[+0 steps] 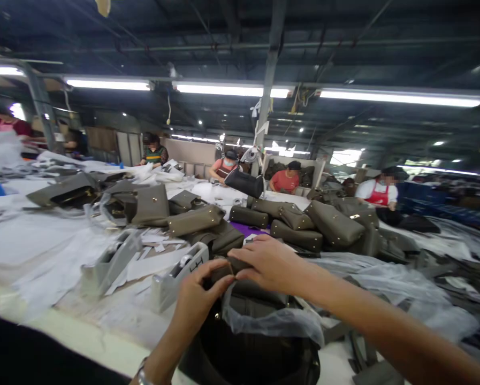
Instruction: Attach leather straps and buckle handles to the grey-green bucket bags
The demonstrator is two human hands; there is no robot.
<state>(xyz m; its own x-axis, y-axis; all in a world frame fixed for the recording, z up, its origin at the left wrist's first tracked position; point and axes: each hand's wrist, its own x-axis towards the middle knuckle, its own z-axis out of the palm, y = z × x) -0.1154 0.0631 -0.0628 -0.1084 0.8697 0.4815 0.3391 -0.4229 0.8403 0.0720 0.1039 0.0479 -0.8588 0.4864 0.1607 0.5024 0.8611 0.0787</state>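
In front of me a dark olive handbag (207,347) stands on the table with its mouth facing up. A crumpled strip of clear plastic wrap (274,321) lies across its opening. My left hand (199,291) pinches a folded olive piece at the bag's upper rim between thumb and fingers. Close against it, my right hand (267,262) is also closed on that upper part, with its fingertips partly hidden. Whether the pinched piece is a strap or a flap, I cannot tell. Small gold studs show on the bag's side.
Two grey tape dispensers (179,275) stand left of the bag. Olive handbags (195,219) are piled behind it, with paper scraps and white sheets (43,251) to the left. Plastic sheeting (384,283) and olive strips lie right. Several people work across the table, beneath a black lamp shade (244,183).
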